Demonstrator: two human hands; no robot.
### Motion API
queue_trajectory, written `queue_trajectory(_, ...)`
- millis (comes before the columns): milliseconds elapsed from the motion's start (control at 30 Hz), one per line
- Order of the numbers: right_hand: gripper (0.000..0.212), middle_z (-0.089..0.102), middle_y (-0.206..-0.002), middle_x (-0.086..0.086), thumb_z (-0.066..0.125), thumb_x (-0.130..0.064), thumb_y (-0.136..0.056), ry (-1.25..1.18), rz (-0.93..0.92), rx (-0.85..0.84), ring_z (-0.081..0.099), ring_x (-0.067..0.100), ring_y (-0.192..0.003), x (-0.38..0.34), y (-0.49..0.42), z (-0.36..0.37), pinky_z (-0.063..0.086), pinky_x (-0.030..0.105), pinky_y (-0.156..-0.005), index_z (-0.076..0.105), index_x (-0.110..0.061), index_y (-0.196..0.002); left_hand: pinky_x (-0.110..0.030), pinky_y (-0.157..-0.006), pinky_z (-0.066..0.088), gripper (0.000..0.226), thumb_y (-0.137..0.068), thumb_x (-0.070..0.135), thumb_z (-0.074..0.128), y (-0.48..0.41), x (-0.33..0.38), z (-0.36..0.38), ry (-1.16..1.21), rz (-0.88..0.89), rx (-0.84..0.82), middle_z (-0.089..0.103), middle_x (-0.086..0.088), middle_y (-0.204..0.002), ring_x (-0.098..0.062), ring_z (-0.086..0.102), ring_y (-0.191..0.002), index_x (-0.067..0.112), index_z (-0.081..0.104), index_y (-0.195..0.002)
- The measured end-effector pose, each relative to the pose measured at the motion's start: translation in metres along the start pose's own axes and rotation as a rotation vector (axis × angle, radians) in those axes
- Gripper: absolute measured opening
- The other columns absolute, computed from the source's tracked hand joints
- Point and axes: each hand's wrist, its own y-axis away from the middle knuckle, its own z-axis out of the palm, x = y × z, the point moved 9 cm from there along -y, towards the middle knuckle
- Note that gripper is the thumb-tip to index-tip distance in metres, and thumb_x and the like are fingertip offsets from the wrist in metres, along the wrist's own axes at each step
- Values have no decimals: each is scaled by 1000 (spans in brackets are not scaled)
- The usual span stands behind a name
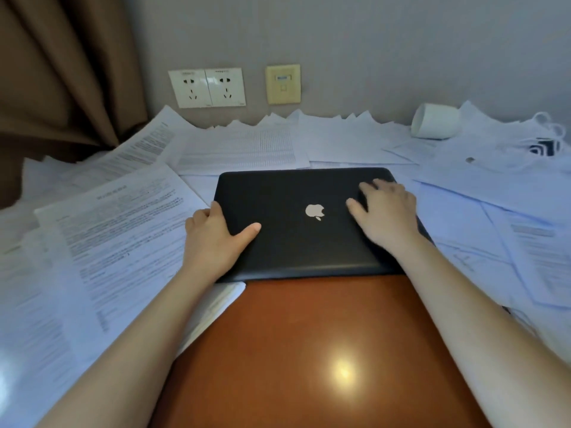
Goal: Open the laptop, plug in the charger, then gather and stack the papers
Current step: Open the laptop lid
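Left hand (213, 239) grips the closed laptop (296, 245) at its left edge; right hand (384, 211) lies flat on it, fingers apart. Papers (117, 230) surround it; perhaps a charger (509, 159) to its right.

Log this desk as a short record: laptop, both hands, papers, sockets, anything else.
laptop: black, lid closed, on the wooden desk
left hand: grips the laptop's left edge, thumb on the lid
right hand: flat on the lid's right side, fingers spread
papers: scattered loose around the laptop
wall sockets: two, nothing plugged in
cup: white, on its side, far right
white cable: coiled far right on the papers
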Motion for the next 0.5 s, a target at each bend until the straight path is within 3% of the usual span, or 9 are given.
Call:
queue_trajectory(67, 57, 28, -154, 6, 38, -50, -96, -35, -236, -100, 21, 28, -142, -34, 16, 4, 21, 44, -112, 33, -22, -146, -39, -100, 33, 77, -80, 60, 55, 7, 2, 2, 17, 50, -55, 38, -14, -140, -31, 32, -127, 12, 35, -136)
queue_trajectory(167, 66, 20, -157, -1, 47, -58, -89, -100, -481, -284, 11, 20, -146, -74, 43, 3, 15, 42, -117, 29, -31, -147, -42, -113, 20, 102, -76, 68, 54, 14, 10, 11, -39, 129, -201, 4, -5, -158, -29, 9, -143, 22, 5, -152)
queue_trajectory(267, 82, 9, -159, -4, 59, -59, -82, -65, -532, -415, 3, 16, -147, -84, 59, 2, 12, 40, -117, 20, -32, -150, -47, -116, 11, 126, -58, 81, 59, 17, 9, 18, -83, 169, -399, -18, -2, -158, -27, -10, -146, 28, -8, -151)
queue_trajectory(333, 86, 7, -159, -4, 62, -54, -82, -8, -537, -445, 4, 16, -146, -84, 65, 2, 15, 39, -116, 16, -31, -151, -50, -116, 9, 131, -57, 74, 68, 21, 6, 22, -128, 194, -497, -25, 1, -155, -27, -19, -144, 31, -13, -150)
queue_trajectory(500, 80, 17, -157, -4, 63, -48, -83, 20, -568, -405, 22, 21, -143, -91, 67, -4, 29, 35, -109, 21, -32, -149, -52, -114, 12, 128, -61, 61, 76, 22, 8, 22, -171, 239, -505, -25, 5, -155, -29, -20, -143, 34, -13, -149)
